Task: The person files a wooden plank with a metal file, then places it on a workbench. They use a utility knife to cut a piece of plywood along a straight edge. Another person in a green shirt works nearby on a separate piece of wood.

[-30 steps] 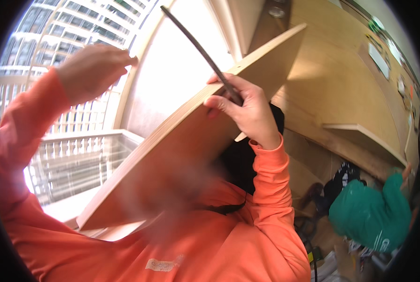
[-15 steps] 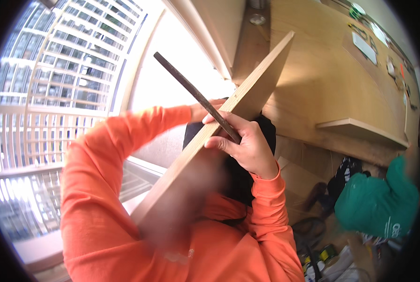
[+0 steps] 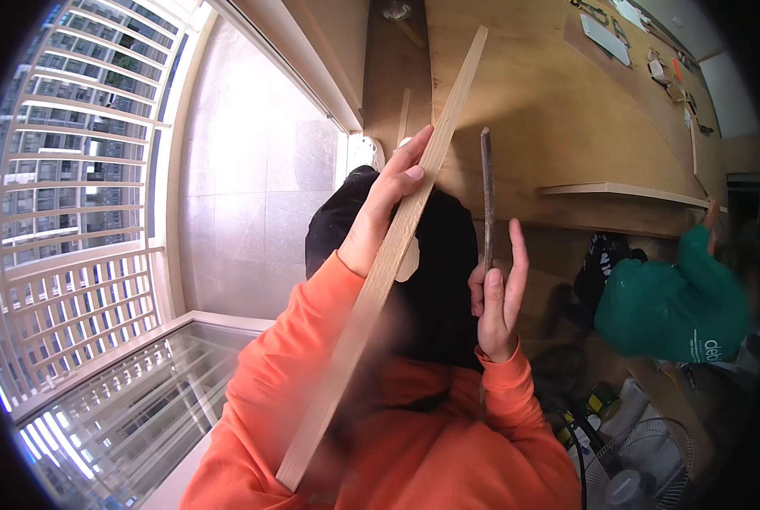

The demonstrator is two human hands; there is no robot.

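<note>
A long pale wooden board [image 3: 388, 263] stands edge up and slants across my body. My left hand [image 3: 388, 191] grips it near the middle, with the thumb over its edge and the palm against its left side. To the right of the board, and apart from it, my right hand [image 3: 501, 310] pinches the lower end of a long, narrow dark bar, like a metal file [image 3: 488, 191]. The bar points away from me, nearly straight. My right index finger is stretched out beside it. My other right fingers are partly hidden.
A large wooden tabletop [image 3: 516, 110] lies ahead on the right, with tools at its far side and a narrow board [image 3: 618, 194] near its edge. A person in green [image 3: 669, 302] is at the right. A fan [image 3: 639, 476] stands lower right; a slatted railing [image 3: 82, 170] is at the left.
My right hand has drawn the bar off the board's edge to the right and turned it nearly straight. My left hand now shows more fully, and the board stands steeper.
</note>
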